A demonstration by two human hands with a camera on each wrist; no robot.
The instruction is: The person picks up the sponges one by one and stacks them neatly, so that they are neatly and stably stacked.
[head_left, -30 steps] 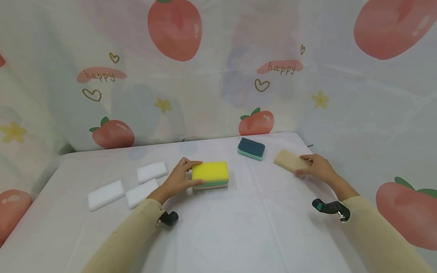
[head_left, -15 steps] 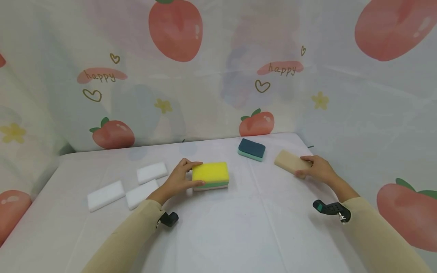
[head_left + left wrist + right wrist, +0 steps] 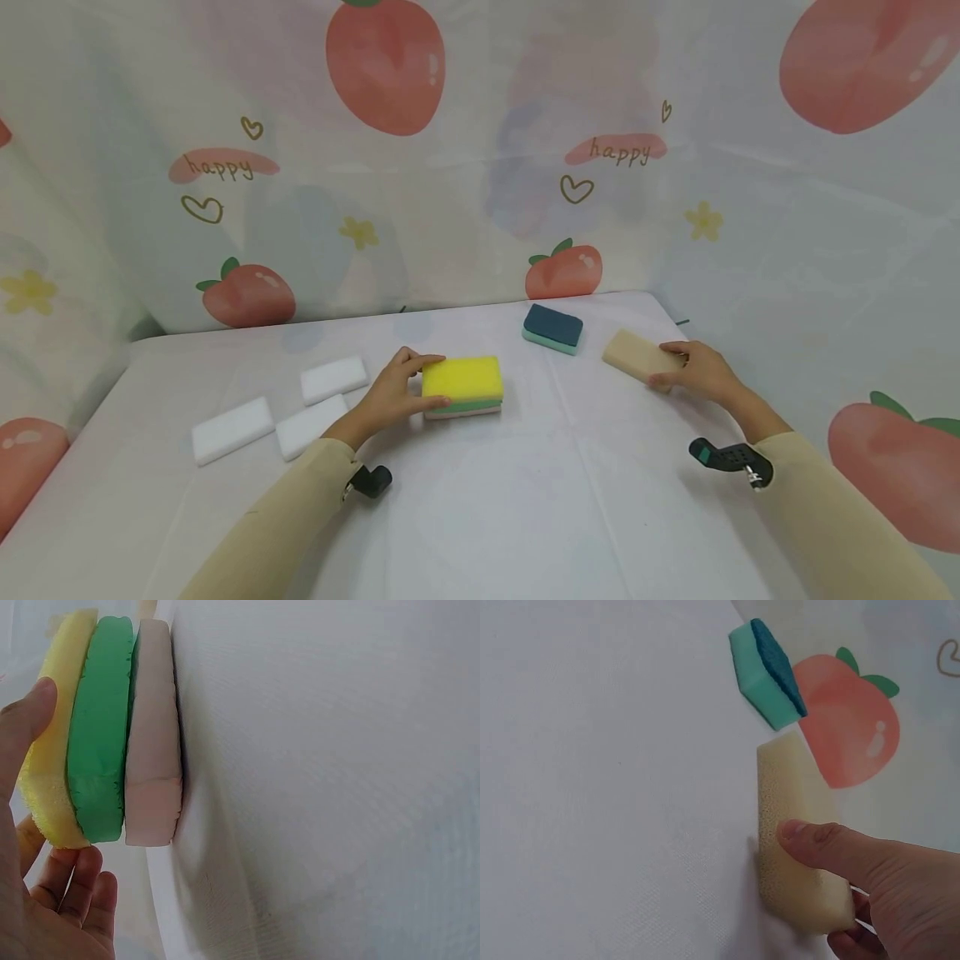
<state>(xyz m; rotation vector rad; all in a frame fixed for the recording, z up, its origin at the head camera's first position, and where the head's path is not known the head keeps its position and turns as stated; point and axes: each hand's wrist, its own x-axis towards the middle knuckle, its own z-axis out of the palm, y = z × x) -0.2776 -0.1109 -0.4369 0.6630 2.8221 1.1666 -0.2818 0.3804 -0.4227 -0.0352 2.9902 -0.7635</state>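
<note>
Near the middle of the table, my left hand (image 3: 384, 400) grips a yellow sponge (image 3: 471, 377) by its left end, thumb on the near side and index finger on the far side. Under it lie a green sponge (image 3: 103, 727) and a pale pinkish sponge (image 3: 154, 735), forming a stack that rests on the cloth. Over at the right, my right hand (image 3: 703, 372) holds the right end of a beige sponge (image 3: 636, 353) between thumb and fingers. The right wrist view shows the thumb pressed on the sponge's side; the other fingers are partly hidden behind it.
A sponge with a dark blue top and teal base (image 3: 552, 327) lies beyond the beige one. Three white sponges (image 3: 232, 431) lie flat on the left. White cloth covers the table (image 3: 495, 517), and a fruit-printed curtain (image 3: 465, 208) hangs behind it.
</note>
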